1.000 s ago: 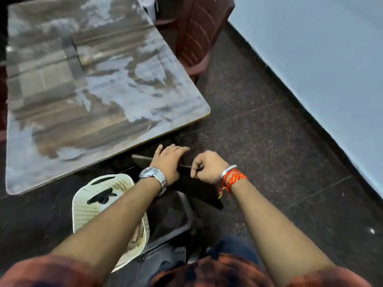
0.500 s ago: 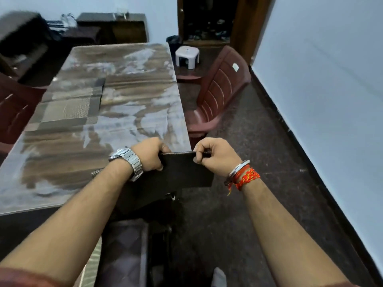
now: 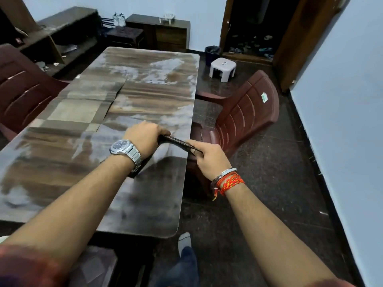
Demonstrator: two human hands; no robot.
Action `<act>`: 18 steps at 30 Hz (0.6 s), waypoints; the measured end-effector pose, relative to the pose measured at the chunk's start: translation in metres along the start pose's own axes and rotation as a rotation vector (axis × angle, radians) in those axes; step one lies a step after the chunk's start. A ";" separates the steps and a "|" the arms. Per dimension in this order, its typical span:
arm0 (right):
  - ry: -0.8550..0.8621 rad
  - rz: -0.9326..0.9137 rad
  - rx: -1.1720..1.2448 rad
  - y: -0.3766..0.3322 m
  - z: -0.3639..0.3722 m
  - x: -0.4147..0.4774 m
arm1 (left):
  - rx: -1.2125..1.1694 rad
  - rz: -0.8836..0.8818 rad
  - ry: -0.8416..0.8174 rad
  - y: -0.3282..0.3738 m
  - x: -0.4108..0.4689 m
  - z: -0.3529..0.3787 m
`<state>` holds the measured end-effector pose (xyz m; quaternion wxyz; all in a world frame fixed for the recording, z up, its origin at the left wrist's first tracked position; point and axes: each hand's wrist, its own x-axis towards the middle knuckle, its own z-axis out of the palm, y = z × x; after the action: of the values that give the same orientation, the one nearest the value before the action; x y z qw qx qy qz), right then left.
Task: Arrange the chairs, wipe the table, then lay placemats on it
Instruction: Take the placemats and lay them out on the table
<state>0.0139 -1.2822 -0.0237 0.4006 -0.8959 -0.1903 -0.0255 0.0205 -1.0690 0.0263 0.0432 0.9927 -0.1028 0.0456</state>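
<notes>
I hold a dark woven placemat (image 3: pixel 178 141) by its top edge above the right side of the glossy brown table (image 3: pixel 145 83). My left hand (image 3: pixel 145 139) grips the edge at the left, and my right hand (image 3: pixel 207 157) pinches it at the right, over the table's edge. The mat hangs down toward me and is seen nearly edge-on. Two grey-brown checked placemats (image 3: pixel 76 109) lie flat on the left half of the table. A maroon plastic chair (image 3: pixel 246 114) stands at the table's right side, and another maroon chair (image 3: pixel 22 90) at the left.
A white stool (image 3: pixel 222 68) and a dark bin (image 3: pixel 211 53) stand beyond the table near an open doorway (image 3: pixel 252 27). Dark cabinets (image 3: pixel 165 32) line the far wall. A pale wall (image 3: pixel 342 100) borders the dark floor on the right. My foot (image 3: pixel 184 241) is by the table's near corner.
Both hands lifted the dark placemat from low beside the table up over its right side. My view rose from the floor to the whole table and room.
</notes>
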 end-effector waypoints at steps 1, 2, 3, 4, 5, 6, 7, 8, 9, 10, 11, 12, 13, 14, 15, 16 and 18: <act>0.029 -0.025 0.000 0.007 -0.003 0.017 | 0.046 0.034 0.078 -0.006 0.018 0.005; 0.051 -0.047 -0.016 0.012 -0.006 0.033 | 0.073 0.085 0.159 -0.012 0.036 0.011; 0.073 -0.063 -0.038 0.016 -0.008 0.047 | 0.078 0.139 0.228 -0.017 0.050 0.018; 0.093 -0.076 -0.068 0.022 -0.010 0.065 | 0.088 0.181 0.301 -0.022 0.065 0.024; 0.114 -0.099 -0.103 0.029 -0.009 0.078 | 0.120 0.201 0.346 -0.026 0.075 0.033; 0.117 -0.117 -0.154 0.037 -0.007 0.095 | 0.159 0.199 0.340 -0.029 0.089 0.044; 0.076 -0.128 -0.222 0.048 -0.003 0.108 | 0.184 0.151 0.229 -0.032 0.099 0.054; -0.033 -0.114 -0.304 0.059 0.002 0.115 | 0.191 0.069 0.061 -0.033 0.104 0.068; -0.202 -0.071 -0.370 0.075 0.008 0.124 | 0.190 -0.030 -0.164 -0.036 0.111 0.085; -0.368 0.006 -0.405 0.092 0.015 0.130 | 0.172 -0.123 -0.359 -0.038 0.114 0.103; -0.476 0.079 -0.389 0.109 0.021 0.133 | 0.138 -0.196 -0.489 -0.039 0.113 0.119; -0.491 0.132 -0.339 0.124 0.025 0.135 | 0.096 -0.262 -0.554 -0.038 0.110 0.135; -0.442 0.163 -0.270 0.137 0.029 0.138 | 0.044 -0.326 -0.564 -0.038 0.107 0.150; -0.376 0.206 -0.201 0.147 0.031 0.147 | -0.012 -0.398 -0.566 -0.036 0.109 0.162; -0.334 0.273 -0.131 0.156 0.033 0.159 | -0.072 -0.464 -0.569 -0.034 0.113 0.170; -0.319 0.358 -0.095 0.164 0.033 0.171 | -0.117 -0.519 -0.571 -0.030 0.118 0.176; -0.360 0.492 -0.085 0.175 0.026 0.193 | -0.157 -0.624 -0.548 -0.019 0.130 0.186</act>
<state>0.2527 -1.3072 -0.1270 0.3167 -0.9212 -0.0343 0.2235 0.1667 -1.0944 -0.1471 0.1016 0.9454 0.1918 -0.2432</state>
